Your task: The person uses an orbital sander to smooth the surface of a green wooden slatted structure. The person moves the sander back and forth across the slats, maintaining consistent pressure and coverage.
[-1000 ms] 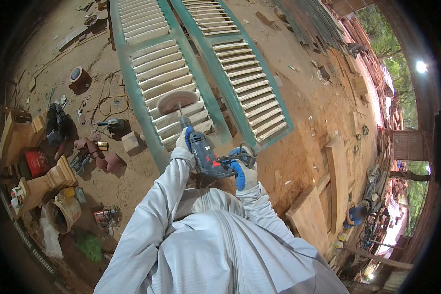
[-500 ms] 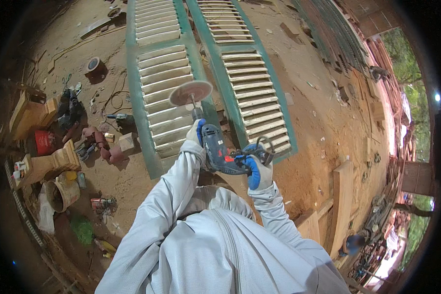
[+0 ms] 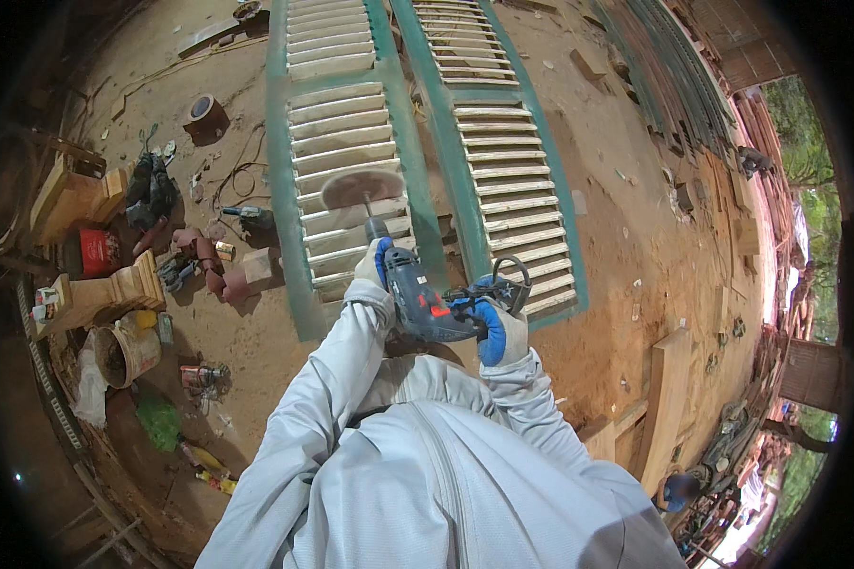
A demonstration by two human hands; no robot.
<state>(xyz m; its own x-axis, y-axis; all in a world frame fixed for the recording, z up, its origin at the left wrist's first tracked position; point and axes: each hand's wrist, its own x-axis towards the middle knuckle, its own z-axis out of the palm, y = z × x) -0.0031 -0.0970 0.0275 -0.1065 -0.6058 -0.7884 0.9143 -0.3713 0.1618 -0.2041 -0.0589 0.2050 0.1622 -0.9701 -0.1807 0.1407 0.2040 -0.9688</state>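
With both gloved hands I hold a dark blue power drill (image 3: 419, 302). My left hand (image 3: 373, 266) wraps round its front, just behind the chuck. My right hand (image 3: 505, 334) is closed on the rear handle, beside a looped black cord (image 3: 514, 277). A round sanding disc (image 3: 362, 191), blurred as if spinning, is fitted to the drill. It lies over the white slats of the left louvered shutter (image 3: 279, 171), which has a green frame; whether it touches them I cannot tell. Another green-framed shutter (image 3: 562, 204) lies to the right.
On the dirt floor at left are a red bucket (image 3: 99, 251), a whitish bucket (image 3: 128, 353), carved wooden posts (image 3: 123, 296) and another power tool (image 3: 249, 216). Wooden planks (image 3: 666, 394) lie at right. A person's blurred head (image 3: 678, 491) shows at the lower right.
The whole scene has shifted right in view. The disc has moved left and down relative to the shutter, off its inner frame edge and over the slats. Both hands keep their grip.
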